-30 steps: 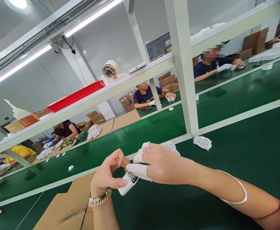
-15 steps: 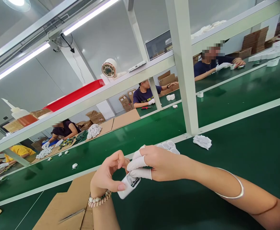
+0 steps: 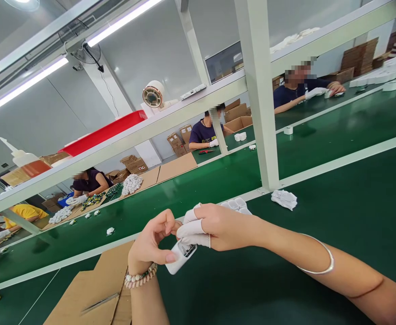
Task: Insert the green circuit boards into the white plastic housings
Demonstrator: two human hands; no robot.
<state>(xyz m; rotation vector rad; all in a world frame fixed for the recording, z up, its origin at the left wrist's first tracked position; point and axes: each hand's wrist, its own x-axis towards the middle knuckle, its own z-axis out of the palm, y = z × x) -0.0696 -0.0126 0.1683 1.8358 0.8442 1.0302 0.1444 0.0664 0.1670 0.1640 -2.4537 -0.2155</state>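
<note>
A small white plastic casing [image 3: 174, 264] with rounded edges is tilted in my left hand [image 3: 152, 243], whose thumb presses its near side. Dark and metallic parts show in the casing's open face. My right hand [image 3: 206, 228] wears white finger cots, and its fingers are closed together at the upper end of that opening. Whatever lies between those fingertips is hidden. Bracelets circle the left wrist and a silver bangle the right forearm. Just behind the right hand stand several white casings [image 3: 237, 204] in a group.
Brown cardboard [image 3: 93, 282] with metal tweezers [image 3: 99, 303] lies at left. A crumpled white cloth or glove [image 3: 284, 199] sits beside the shelf post [image 3: 259, 113]. Beyond runs a green conveyor belt [image 3: 171, 198] carrying small white pieces; several co-workers sit across it.
Small white pieces on the belt have shifted right. The co-worker in the middle has drawn in an outstretched arm and moved their head rightward. My hands keep nearly the same grip.
</note>
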